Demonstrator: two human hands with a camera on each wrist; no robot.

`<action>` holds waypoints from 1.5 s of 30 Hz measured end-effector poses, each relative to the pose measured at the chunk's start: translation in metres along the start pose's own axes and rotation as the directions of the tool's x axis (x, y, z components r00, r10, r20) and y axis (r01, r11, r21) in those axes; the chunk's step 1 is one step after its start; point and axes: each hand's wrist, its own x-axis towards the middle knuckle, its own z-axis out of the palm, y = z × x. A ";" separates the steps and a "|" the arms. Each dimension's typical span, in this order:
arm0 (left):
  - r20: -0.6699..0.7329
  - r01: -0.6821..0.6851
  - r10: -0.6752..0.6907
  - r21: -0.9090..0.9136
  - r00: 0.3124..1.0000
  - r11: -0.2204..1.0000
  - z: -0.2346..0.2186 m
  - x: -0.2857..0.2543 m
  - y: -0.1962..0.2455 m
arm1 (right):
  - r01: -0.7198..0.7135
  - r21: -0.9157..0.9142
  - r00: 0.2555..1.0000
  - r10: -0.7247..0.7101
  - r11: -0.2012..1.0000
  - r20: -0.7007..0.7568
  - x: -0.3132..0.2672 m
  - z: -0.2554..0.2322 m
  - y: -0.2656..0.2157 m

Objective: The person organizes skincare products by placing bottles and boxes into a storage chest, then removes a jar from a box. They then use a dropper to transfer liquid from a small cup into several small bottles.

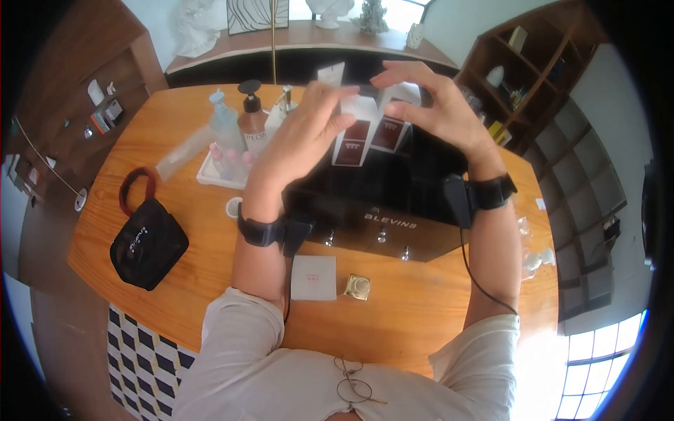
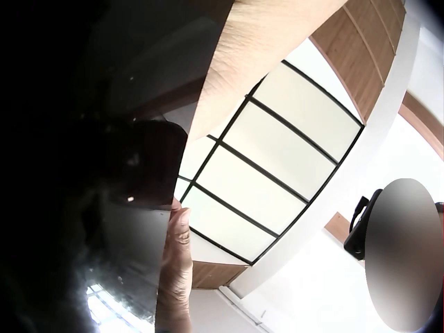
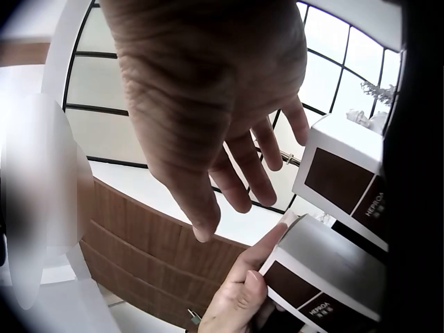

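HEPROA carton (image 1: 356,132), the left of two white boxes with brown panels, appears in the head view over the glossy black top of a case (image 1: 390,228) lettered BLEVINS; the right carton (image 1: 390,131) is just beside it, slightly behind. Both look roughly upright, though whether their bases rest on the case I cannot tell. The left hand (image 1: 300,135) is at the left carton, index finger reaching across its top and thumb near its side. The right hand (image 1: 444,105) is by the right carton, thumb and fingers spread apart. A white tube (image 1: 331,73) shows behind the left hand. On the wooden table (image 1: 400,316), a flat white packet (image 1: 314,278) and a small gold item (image 1: 358,287) lie near the case, with a black pouch (image 1: 149,244) farther left.

From the left wrist, a dark glossy surface (image 2: 104,90) blocks the left hand's fingers; the right hand's thumb shows at its edge.

From the right wrist, the right hand's fingers hang loosely extended, the palm bare. Below, the left hand's thumb and index finger lie against the edge of the left carton; whether they pinch it I cannot tell.
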 end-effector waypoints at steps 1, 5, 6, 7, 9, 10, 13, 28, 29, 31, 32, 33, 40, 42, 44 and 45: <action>0.015 0.008 -0.008 -0.003 1.000 1.000 0.001 0.000 -0.003 | 0.000 -0.031 1.000 0.001 1.000 0.028 0.000 0.002 -0.002; 0.025 0.031 -0.030 -0.010 0.999 0.999 0.000 0.001 -0.001 | 0.101 -0.143 0.986 -0.079 0.985 0.150 0.008 0.008 0.007; 0.016 0.027 -0.027 -0.007 0.999 1.000 0.001 0.002 -0.002 | 0.083 -0.157 0.981 -0.053 0.984 0.188 0.011 0.009 0.005; 0.008 0.025 -0.025 -0.005 1.000 1.000 0.001 0.002 -0.003 | 0.065 -0.172 0.974 -0.025 0.983 0.227 0.016 0.009 -0.001; -0.002 0.022 -0.022 -0.004 1.000 1.000 0.002 0.001 -0.004 | 0.120 -0.207 0.959 -0.060 0.971 0.275 0.020 0.012 0.000; -0.003 0.020 -0.020 -0.003 1.000 1.000 0.002 0.001 -0.003 | 0.192 -0.227 0.950 -0.123 0.955 0.287 0.025 0.014 0.006; -0.006 0.029 -0.029 0.008 1.000 1.000 0.002 0.001 -0.001 | 0.167 -0.194 0.939 -0.097 0.967 0.329 0.028 0.013 0.003; -0.046 0.078 -0.078 0.011 0.996 0.997 0.003 0.002 -0.001 | 0.195 -0.257 0.955 -0.123 0.947 0.272 0.026 0.021 0.014; -0.052 0.077 -0.077 0.003 0.996 0.997 0.003 0.002 0.000 | 0.197 -0.281 0.959 -0.125 0.939 0.255 0.027 0.023 0.015; -0.034 0.110 -0.111 -0.045 0.993 0.993 0.001 0.003 0.000 | 0.163 -0.250 0.965 -0.102 0.954 0.240 0.027 0.026 0.012; -0.025 0.126 -0.128 -0.070 0.991 0.990 0.001 0.004 0.000 | 0.146 -0.235 0.968 -0.091 0.961 0.233 0.027 0.027 0.012; -0.016 0.115 -0.117 -0.073 0.993 0.991 0.000 0.004 -0.001 | 0.166 -0.260 0.968 -0.107 0.951 0.227 0.027 0.027 0.012; 0.027 0.115 -0.112 -0.125 0.993 0.986 -0.002 0.003 -0.001 | 0.159 -0.258 0.971 -0.103 0.953 0.216 0.028 0.027 0.015; 0.011 0.075 -0.074 -0.087 0.997 0.993 -0.001 0.002 -0.003 | 0.145 -0.258 0.970 -0.085 0.955 0.230 0.028 0.026 0.013; 0.009 0.050 -0.050 -0.029 0.999 0.998 0.000 0.001 -0.001 | 0.151 -0.284 0.966 -0.080 0.947 0.246 0.030 0.026 0.008; 0.009 0.061 -0.061 -0.007 0.998 0.998 0.000 0.001 0.002 | 0.144 -0.360 0.957 -0.038 0.922 0.288 0.029 0.025 0.003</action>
